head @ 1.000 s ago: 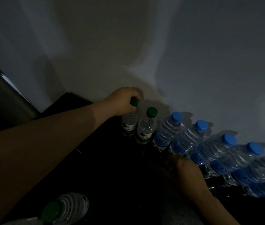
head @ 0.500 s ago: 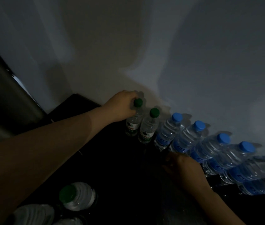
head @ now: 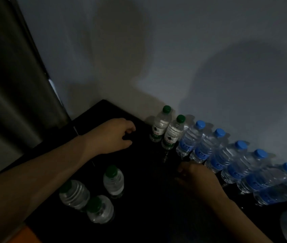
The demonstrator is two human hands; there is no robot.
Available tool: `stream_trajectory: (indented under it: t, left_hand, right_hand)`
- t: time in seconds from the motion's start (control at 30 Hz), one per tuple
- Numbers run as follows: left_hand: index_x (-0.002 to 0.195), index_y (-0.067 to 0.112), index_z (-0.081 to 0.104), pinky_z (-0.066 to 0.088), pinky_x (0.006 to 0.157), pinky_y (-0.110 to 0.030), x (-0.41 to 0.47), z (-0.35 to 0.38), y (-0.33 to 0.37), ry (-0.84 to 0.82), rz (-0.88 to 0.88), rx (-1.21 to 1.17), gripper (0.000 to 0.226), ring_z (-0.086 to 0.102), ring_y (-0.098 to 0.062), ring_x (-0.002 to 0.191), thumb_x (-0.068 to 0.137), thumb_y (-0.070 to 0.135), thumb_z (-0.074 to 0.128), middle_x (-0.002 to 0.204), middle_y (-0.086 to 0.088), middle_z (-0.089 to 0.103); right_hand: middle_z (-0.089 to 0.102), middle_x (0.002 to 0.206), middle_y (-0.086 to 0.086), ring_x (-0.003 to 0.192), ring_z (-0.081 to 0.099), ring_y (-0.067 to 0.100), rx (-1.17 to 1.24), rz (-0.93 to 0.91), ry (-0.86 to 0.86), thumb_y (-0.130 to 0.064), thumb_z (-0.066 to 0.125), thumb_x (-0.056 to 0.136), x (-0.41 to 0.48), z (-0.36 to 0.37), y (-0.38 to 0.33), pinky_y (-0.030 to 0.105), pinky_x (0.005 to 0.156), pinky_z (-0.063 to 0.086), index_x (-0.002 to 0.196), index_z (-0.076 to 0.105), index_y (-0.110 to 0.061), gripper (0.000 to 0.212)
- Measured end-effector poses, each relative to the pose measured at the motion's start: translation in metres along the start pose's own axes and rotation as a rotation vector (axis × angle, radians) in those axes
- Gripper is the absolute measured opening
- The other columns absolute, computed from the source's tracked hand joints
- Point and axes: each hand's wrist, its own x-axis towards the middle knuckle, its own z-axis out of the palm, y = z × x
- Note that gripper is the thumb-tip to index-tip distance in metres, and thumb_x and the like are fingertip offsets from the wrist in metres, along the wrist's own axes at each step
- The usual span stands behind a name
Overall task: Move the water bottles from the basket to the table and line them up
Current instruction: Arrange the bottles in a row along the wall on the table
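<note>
- Black glossy table [head: 139, 207]: a row of blue-capped clear plastic water bottles [head: 235, 155] and a green-capped pair [head: 160, 127] stands against the wall.
- Three loose green-capped bottles [head: 112, 181] stand nearer, unaligned. They look full, so probably weighty but thin-walled; grip the ribbed waist.
- Left hand [head: 111, 135]: loosely curled, empty, near the pair.
- Right hand [head: 197, 178]: too dim to tell.

Bottle labels [head: 170, 137] too dim, illegible
</note>
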Motion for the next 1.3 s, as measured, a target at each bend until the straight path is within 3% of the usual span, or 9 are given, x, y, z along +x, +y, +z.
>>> stream_trajectory:
  t: [0.07,0.23,0.4,0.6,0.83,0.97,1.13,1.3]
  left_hand:
    - [0.12,0.019,0.058,0.038,0.071,-0.007,-0.024,-0.004,-0.006,0.013,-0.018,-0.003,0.041,0.056,-0.007,0.093,0.081,0.025,0.069,0.111,0.002,0.057]
    - [0.12,0.018,0.059,0.041,0.076,-0.013,-0.079,-0.017,-0.014,0.076,-0.075,-0.01,0.041,0.057,-0.008,0.093,0.081,0.024,0.071,0.113,0.002,0.058]
    - [0.119,0.024,0.059,0.037,0.07,-0.004,-0.132,-0.007,-0.021,0.11,-0.104,-0.033,0.04,0.056,-0.003,0.092,0.081,0.027,0.071,0.11,0.009,0.057]
    - [0.121,0.025,0.057,0.048,0.083,-0.02,-0.184,0.015,-0.033,0.139,-0.187,-0.126,0.041,0.057,-0.005,0.097,0.081,0.026,0.068,0.111,0.01,0.055]
    - [0.122,0.022,0.057,0.045,0.082,-0.019,-0.207,0.04,-0.033,0.12,-0.183,-0.149,0.041,0.058,-0.009,0.097,0.082,0.027,0.068,0.101,0.009,0.052]
    - [0.129,0.02,0.052,0.044,0.09,-0.018,-0.214,0.053,-0.032,0.099,-0.226,-0.196,0.047,0.054,-0.009,0.109,0.085,0.029,0.066,0.12,0.004,0.055]
    - [0.127,0.018,0.055,0.04,0.083,-0.013,-0.221,0.06,-0.032,0.101,-0.224,-0.203,0.043,0.054,-0.007,0.103,0.085,0.025,0.066,0.119,0.001,0.057]
    - [0.126,0.016,0.056,0.044,0.089,-0.017,-0.22,0.059,-0.032,0.13,-0.221,-0.213,0.043,0.054,-0.009,0.105,0.085,0.024,0.067,0.119,0.0,0.058]
  right_hand:
    - [0.06,0.104,-0.004,0.09,0.056,0.012,-0.019,-0.042,-0.001,-0.039,0.06,0.088,-0.004,-0.001,-0.016,0.023,0.072,0.044,0.104,0.057,-0.024,0.022]
    - [0.062,0.096,-0.004,0.09,0.058,0.014,0.032,-0.095,0.08,-0.036,0.061,0.085,-0.017,-0.007,-0.059,0.024,0.066,0.038,0.102,0.06,-0.022,0.022]
    - [0.064,0.102,-0.004,0.094,0.059,0.013,0.099,-0.124,0.102,-0.033,0.064,0.084,-0.025,-0.005,-0.095,0.024,0.074,0.044,0.11,0.062,-0.023,0.028]
    - [0.066,0.1,-0.001,0.095,0.061,0.017,0.109,-0.156,0.109,-0.032,0.066,0.082,-0.023,0.001,-0.125,0.031,0.081,0.05,0.108,0.063,-0.019,0.029]
    - [0.064,0.105,0.005,0.095,0.06,0.021,0.089,-0.194,0.12,-0.03,0.065,0.085,-0.001,0.001,-0.146,0.032,0.079,0.049,0.115,0.061,-0.014,0.035]
    - [0.062,0.11,0.011,0.099,0.06,0.026,0.088,-0.215,0.102,-0.028,0.066,0.085,0.017,0.006,-0.157,0.034,0.08,0.05,0.121,0.057,-0.01,0.042]
    - [0.059,0.11,0.017,0.097,0.06,0.03,0.095,-0.217,0.033,-0.028,0.067,0.086,0.035,0.014,-0.172,0.031,0.074,0.048,0.124,0.053,-0.006,0.046]
    - [0.059,0.105,0.019,0.094,0.059,0.031,0.103,-0.187,0.013,-0.027,0.068,0.085,0.045,0.022,-0.178,0.036,0.077,0.05,0.108,0.061,-0.001,0.035]
